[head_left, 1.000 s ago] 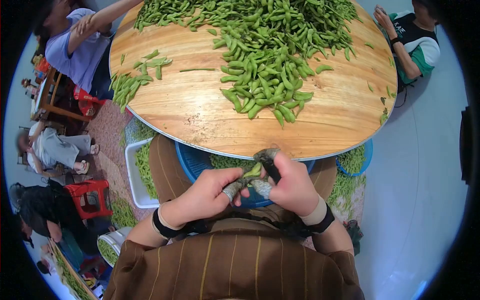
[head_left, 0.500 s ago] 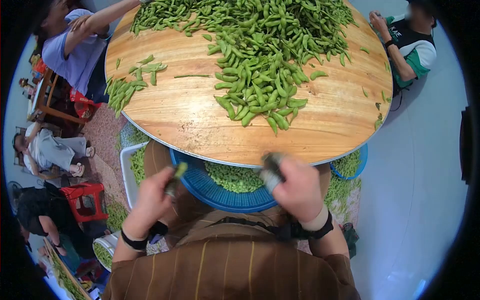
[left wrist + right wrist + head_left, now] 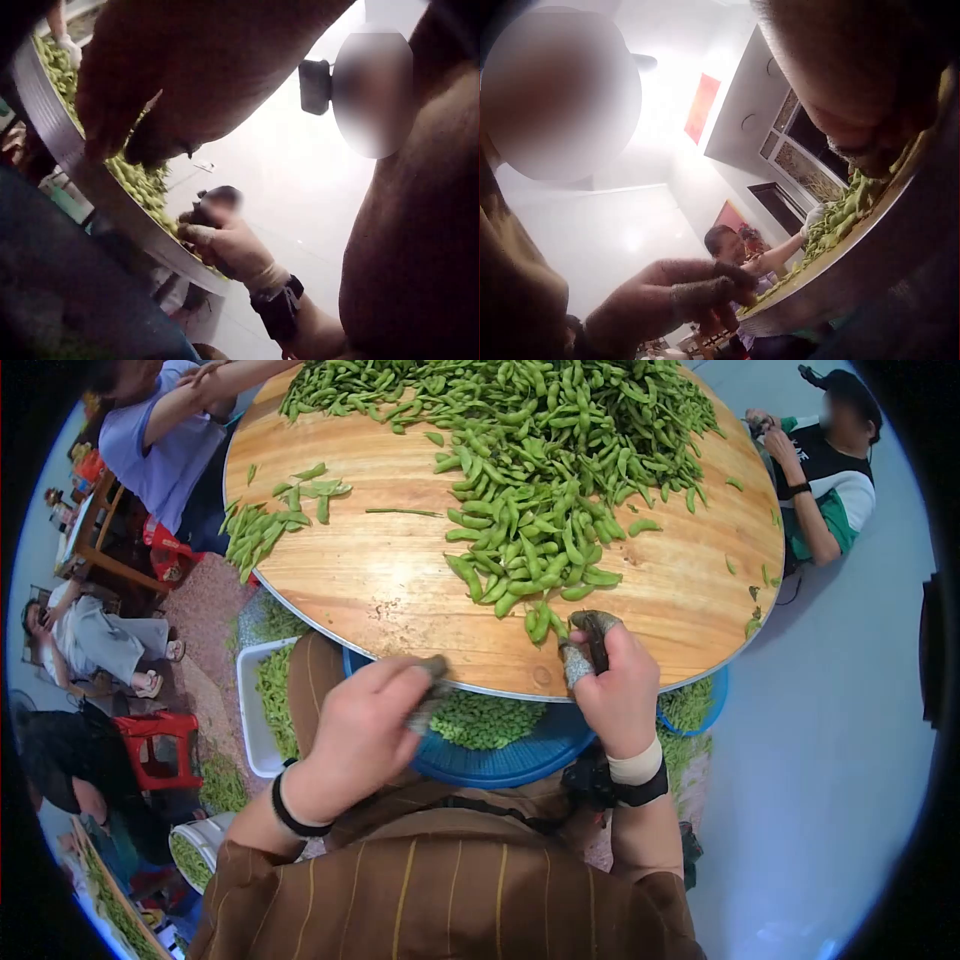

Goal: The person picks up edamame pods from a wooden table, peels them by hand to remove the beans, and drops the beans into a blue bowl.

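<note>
Fingers [image 3: 577, 665] bent, right hand [image 3: 620, 688] touches pods [image 3: 541, 622] on table [image 3: 340, 585].

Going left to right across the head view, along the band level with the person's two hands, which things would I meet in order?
Red stool, white tub, left hand, loose beans, right hand, small blue basket.

The wooden counter [image 3: 400, 580] bears a big heap of green pods [image 3: 540, 490], a smaller cluster [image 3: 262, 535] leftward and 1 thin stem [image 3: 403, 512].
</note>
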`<control>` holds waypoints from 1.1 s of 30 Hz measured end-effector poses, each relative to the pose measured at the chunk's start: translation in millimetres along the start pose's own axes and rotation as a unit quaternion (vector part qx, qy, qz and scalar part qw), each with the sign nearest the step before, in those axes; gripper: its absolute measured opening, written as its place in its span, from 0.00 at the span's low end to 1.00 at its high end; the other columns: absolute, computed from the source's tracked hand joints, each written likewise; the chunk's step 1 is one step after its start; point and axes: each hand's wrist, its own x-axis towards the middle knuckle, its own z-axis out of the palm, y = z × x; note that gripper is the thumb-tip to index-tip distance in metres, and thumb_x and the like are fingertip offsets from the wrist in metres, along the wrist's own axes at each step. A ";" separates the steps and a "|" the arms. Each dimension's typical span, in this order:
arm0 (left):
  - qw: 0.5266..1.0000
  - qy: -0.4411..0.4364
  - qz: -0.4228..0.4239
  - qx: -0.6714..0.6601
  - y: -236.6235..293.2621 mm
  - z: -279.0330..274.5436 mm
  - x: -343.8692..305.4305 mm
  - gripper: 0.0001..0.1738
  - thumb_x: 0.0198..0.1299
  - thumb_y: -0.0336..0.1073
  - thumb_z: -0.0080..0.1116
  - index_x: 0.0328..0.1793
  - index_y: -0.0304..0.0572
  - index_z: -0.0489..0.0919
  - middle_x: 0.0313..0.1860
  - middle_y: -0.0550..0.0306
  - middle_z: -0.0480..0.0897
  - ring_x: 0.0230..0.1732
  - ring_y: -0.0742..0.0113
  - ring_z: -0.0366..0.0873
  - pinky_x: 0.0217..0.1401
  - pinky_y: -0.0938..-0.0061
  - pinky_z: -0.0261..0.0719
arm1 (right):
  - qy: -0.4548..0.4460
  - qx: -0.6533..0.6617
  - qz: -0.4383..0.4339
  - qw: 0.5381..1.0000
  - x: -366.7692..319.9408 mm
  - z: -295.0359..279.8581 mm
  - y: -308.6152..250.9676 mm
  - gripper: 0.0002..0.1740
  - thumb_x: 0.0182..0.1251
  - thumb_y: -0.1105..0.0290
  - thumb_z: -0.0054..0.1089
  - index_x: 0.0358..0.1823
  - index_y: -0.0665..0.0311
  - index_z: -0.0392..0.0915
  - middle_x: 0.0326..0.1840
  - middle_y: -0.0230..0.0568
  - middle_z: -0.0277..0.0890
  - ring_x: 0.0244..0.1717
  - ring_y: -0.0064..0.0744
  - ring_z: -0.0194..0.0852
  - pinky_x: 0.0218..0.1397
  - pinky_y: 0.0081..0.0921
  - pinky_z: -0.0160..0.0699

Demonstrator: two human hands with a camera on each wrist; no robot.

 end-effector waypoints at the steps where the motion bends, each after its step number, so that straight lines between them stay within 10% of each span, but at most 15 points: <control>1: 1.000 0.000 0.028 -0.005 6.2 5.6 8.4 0.18 0.49 0.25 0.61 0.49 0.38 0.78 0.42 0.45 0.80 0.43 0.47 0.80 0.43 0.63 0.79 | 0.002 0.008 -0.001 1.000 -0.3 -1.0 -0.1 0.12 0.52 0.78 0.61 0.41 0.66 0.77 0.34 0.48 0.78 0.36 0.51 0.77 0.38 0.39 0.75; 15: 0.993 0.087 0.039 0.069 11.0 64.5 65.2 0.15 0.40 0.25 0.60 0.39 0.40 0.76 0.32 0.51 0.73 0.33 0.52 0.76 0.32 0.62 0.76 | -0.001 -0.055 0.012 0.998 3.5 2.7 0.9 0.16 0.49 0.79 0.59 0.43 0.66 0.75 0.34 0.50 0.75 0.37 0.54 0.75 0.38 0.42 0.75; 21: 0.985 0.144 0.045 0.087 19.7 44.9 62.0 0.22 0.38 0.23 0.59 0.45 0.38 0.76 0.45 0.46 0.76 0.36 0.49 0.78 0.34 0.62 0.78 | 0.020 -0.056 -0.052 0.997 1.3 -19.3 -3.3 0.17 0.50 0.77 0.62 0.45 0.66 0.76 0.35 0.48 0.76 0.35 0.50 0.76 0.38 0.38 0.76; 30: 0.977 -0.089 0.065 -0.180 8.7 55.2 72.5 0.14 0.51 0.27 0.55 0.46 0.35 0.77 0.40 0.41 0.79 0.40 0.41 0.77 0.44 0.58 0.77 | -0.014 -0.071 -0.173 0.982 -12.5 -31.3 0.0 0.22 0.48 0.77 0.65 0.48 0.66 0.77 0.40 0.49 0.78 0.36 0.49 0.79 0.38 0.34 0.80; 33: 0.926 -0.120 -0.065 -0.351 15.9 44.4 72.1 0.11 0.51 0.26 0.53 0.42 0.35 0.78 0.34 0.42 0.79 0.39 0.41 0.77 0.41 0.58 0.76 | 0.025 -0.007 -0.012 1.000 -15.4 -20.6 -9.1 0.19 0.54 0.77 0.64 0.50 0.67 0.75 0.41 0.46 0.79 0.36 0.41 0.81 0.41 0.31 0.80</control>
